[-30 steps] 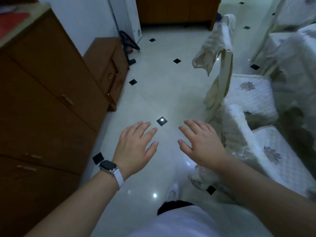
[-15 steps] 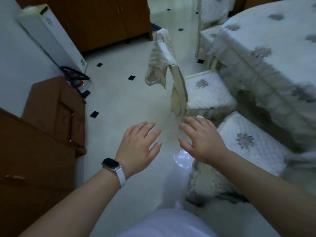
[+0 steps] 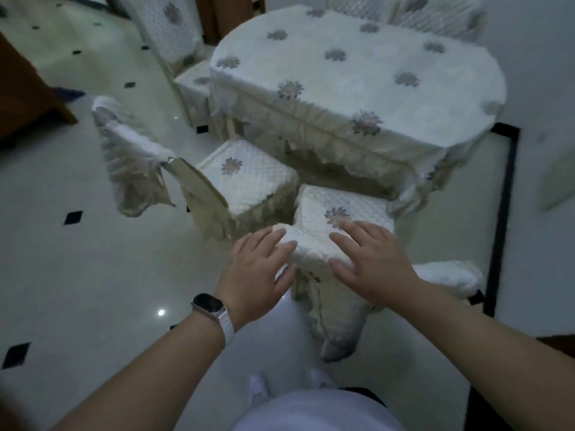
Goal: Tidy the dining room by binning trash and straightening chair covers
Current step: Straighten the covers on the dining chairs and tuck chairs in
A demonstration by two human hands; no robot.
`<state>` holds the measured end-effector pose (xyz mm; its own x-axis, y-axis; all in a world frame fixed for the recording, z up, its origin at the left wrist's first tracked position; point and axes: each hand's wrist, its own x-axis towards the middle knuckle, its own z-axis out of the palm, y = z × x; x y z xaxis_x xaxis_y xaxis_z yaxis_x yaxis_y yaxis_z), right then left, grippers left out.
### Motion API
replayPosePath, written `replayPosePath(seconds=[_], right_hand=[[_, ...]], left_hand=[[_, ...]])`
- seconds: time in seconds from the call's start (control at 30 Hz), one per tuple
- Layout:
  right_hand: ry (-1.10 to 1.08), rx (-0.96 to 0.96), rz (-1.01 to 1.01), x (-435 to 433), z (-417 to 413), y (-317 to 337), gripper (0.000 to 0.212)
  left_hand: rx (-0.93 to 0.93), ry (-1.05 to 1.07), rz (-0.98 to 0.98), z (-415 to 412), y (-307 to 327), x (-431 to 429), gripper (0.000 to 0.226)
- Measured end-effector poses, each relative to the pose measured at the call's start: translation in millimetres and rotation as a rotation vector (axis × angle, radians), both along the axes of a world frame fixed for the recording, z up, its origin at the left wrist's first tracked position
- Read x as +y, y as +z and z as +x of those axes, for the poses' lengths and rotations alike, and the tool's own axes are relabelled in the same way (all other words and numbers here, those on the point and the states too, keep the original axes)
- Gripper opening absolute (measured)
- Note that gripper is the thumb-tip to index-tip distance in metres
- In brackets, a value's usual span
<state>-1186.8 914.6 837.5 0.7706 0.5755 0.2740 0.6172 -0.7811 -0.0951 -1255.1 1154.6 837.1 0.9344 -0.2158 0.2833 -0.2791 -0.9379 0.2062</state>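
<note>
Released on both sides, fingers straight and spread, nothing clenched. Left grip (image 3: 255,275) at the left corner of the near chair cover (image 3: 311,248), fingertips on the bunched white fabric, thumb just below the edge. Right grip (image 3: 373,262) beside it over the same cover, palm down, fingertips reaching toward the flower motif on the quilted seat pad (image 3: 323,197). Touching or hovering on the right: cannot tell for sure. Smartwatch (image 3: 208,303) with a white strap on the left wrist. Near chair cover crumpled along the chair's top edge, lace skirt drooping down the back toward the tiled floor (image 3: 93,275). Just to the left, second chair cover (image 3: 130,163) pulled half off, hanging in a bundle from one top corner, bare cream backrest (image 3: 202,188) exposed. Both seats tucked close against the bench (image 3: 357,85), draped in a white cloth with grey flowers. Another covered chair (image 3: 174,32) at the far end, well apart from both grips.
</note>
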Motion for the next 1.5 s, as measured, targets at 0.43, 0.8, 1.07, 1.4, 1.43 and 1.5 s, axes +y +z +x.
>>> replayPosePath(seconds=[0.43,0.8,1.07,1.4,1.43,1.5], right_hand=[[-0.458,0.079,-0.052,-40,-86,2,0.047],[-0.528,0.14,-0.059,-101,-66,-27,0.052],[-0.377,0.114,0.066,-128,-18,-65,0.055],[-0.146,-0.04,0.213,-141,11,-90,0.064],[-0.135,-0.048,0.218,-141,13,-91,0.064],[-0.122,-0.053,0.231,-142,16,-94,0.062]], left_hand=[[-0.001,-0.345,-0.041,37,-18,-19,0.045],[0.109,-0.321,-0.02,52,-37,-71,0.047],[0.155,-0.192,-0.058,59,-57,-86,0.055],[0.06,-0.144,-0.068,60,-75,-95,0.054],[0.056,-0.147,-0.061,61,-76,-95,0.055],[0.047,-0.156,-0.059,64,-80,-93,0.055]])
